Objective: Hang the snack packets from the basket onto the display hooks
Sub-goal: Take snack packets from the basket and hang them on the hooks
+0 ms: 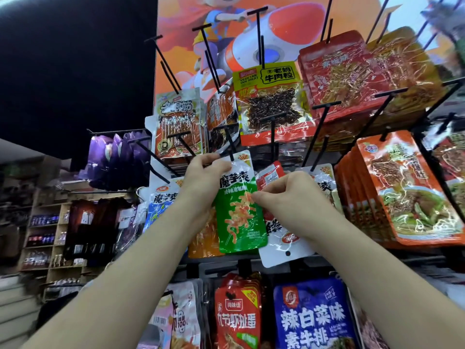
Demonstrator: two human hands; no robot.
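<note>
that green packet [239, 217] looks light, floppy and slick, hanging between the 2 grips: left grip [205, 177] pinching its top corner, hook [229, 144] just above, right grip [289, 197] pinching its side edge, so I'd hold the stiffer sealed top.

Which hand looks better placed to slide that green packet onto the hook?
Probably the left. The left hand pinches the green packet at its top edge, right beside the hook; the right hand holds its side edge, lower down.
</note>
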